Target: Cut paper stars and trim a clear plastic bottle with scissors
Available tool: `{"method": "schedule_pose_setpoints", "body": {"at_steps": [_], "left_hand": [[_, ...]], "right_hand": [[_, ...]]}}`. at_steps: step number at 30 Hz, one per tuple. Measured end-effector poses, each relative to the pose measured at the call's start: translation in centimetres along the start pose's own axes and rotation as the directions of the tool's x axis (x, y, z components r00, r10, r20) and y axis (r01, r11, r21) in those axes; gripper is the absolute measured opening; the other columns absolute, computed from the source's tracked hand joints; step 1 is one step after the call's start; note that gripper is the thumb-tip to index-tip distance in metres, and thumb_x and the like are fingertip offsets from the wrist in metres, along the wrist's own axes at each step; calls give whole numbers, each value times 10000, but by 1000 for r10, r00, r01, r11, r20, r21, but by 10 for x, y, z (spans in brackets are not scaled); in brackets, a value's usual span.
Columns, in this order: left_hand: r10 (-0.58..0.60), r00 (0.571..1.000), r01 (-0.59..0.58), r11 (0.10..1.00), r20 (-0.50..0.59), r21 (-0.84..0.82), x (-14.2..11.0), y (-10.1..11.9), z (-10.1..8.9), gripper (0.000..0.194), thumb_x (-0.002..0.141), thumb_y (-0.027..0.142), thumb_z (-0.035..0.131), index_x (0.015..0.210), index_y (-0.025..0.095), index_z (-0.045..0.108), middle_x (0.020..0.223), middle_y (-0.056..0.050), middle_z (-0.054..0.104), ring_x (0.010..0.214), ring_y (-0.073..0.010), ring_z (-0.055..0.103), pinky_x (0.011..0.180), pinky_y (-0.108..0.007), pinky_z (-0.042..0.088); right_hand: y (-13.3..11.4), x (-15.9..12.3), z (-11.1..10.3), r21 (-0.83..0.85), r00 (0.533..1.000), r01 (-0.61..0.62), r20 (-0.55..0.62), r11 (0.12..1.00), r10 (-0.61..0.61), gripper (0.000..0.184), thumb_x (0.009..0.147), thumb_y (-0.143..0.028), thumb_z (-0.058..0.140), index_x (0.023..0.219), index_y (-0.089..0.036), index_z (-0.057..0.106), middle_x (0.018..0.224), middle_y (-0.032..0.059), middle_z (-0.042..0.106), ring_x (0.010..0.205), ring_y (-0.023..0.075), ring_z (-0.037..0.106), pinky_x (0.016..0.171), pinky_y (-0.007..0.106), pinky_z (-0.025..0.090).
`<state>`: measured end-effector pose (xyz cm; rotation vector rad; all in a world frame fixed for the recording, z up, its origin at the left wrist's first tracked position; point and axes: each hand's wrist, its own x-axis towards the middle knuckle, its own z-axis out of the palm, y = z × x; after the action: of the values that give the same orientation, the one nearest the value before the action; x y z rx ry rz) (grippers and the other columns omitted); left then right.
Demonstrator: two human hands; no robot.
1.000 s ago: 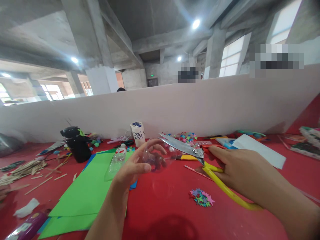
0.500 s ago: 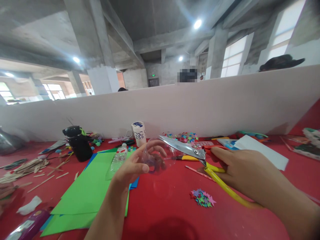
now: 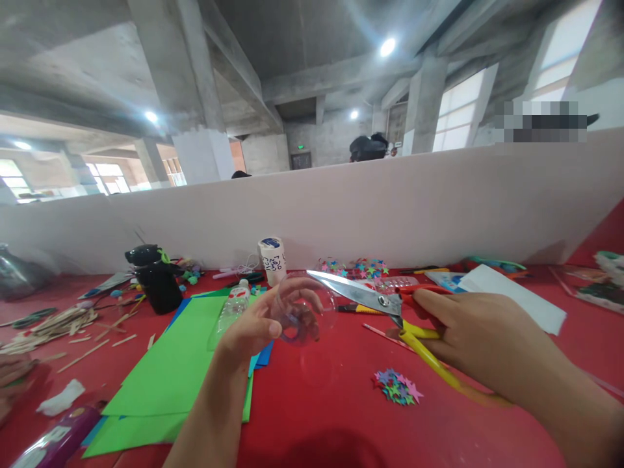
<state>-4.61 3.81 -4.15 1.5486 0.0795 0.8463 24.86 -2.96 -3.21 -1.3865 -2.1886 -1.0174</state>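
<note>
My left hand (image 3: pixel 251 328) is curled around a clear cut piece of plastic bottle (image 3: pixel 327 311), its thumb and fingers closed on it. A purple-tinted ring shows at the neck of this piece. In my right hand (image 3: pixel 480 335) is a large pair of scissors (image 3: pixel 348 287) with one red and one yellow handle. The blades point left and lie nearly together, their tips over the upper rim of the plastic; whether they touch it I cannot tell. Below the scissors, a pile of colourful star shapes (image 3: pixel 397 387) lies on the red table (image 3: pixel 312 403).
Green sheets (image 3: pixel 160 364) lie at left with a clear bottle (image 3: pixel 231 312) on them. Behind stand a black flask (image 3: pixel 156 283) and a white cup (image 3: pixel 272 260). A yellow utility knife (image 3: pixel 363 309) lies beyond the plastic. Wooden sticks (image 3: pixel 58 328) are at far left; a white partition (image 3: pixel 312 214) borders the back.
The scissor blades have come closer together and dipped slightly at the tips. The plastic piece has turned a little in my left hand, showing its round opening more.
</note>
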Motion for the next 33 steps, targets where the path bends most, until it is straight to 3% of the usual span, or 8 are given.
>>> {"method": "schedule_pose_setpoints", "body": {"at_steps": [8, 14, 19, 33], "left_hand": [[-17, 1000, 17, 1000, -2, -8, -2, -2, -4, 676, 675, 548, 799, 1269, 272, 632, 1033, -64, 598, 693, -149, 617, 547, -252, 416], [-83, 997, 83, 996, 10, -41, -4, -4, -3, 689, 648, 552, 811, 1229, 219, 648, 1017, -77, 609, 675, -150, 628, 552, -250, 443], [-100, 993, 106, 989, 64, -99, -4, -3, -2, 640, 645, 528, 817, 1180, 207, 673, 995, -71, 615, 658, -165, 659, 543, -244, 449], [-79, 983, 99, 988, 163, -120, -4, -7, -5, 668, 666, 541, 783, 1213, 178, 659, 987, -89, 608, 655, -166, 659, 550, -245, 466]], "right_hand": [[-1, 1, -1, -39, 1000, 27, -15, 999, -27, 96, 792, -294, 502, 706, -254, 509, 424, -7, 486, 379, 187, 460, 489, 319, 154], [-11, 5, -6, 7, 1000, -4, -12, 1000, 4, 313, 905, -477, 451, 720, -236, 528, 462, 14, 533, 403, 214, 516, 490, 301, 182], [-15, 8, -9, 30, 998, 31, -55, 999, -30, 356, 934, -458, 395, 697, -232, 535, 451, 25, 535, 387, 228, 526, 480, 303, 196], [-8, 5, 0, -5, 994, 90, -55, 996, -90, 95, 781, -268, 496, 689, -246, 499, 434, -9, 483, 373, 221, 497, 510, 294, 144]]}}
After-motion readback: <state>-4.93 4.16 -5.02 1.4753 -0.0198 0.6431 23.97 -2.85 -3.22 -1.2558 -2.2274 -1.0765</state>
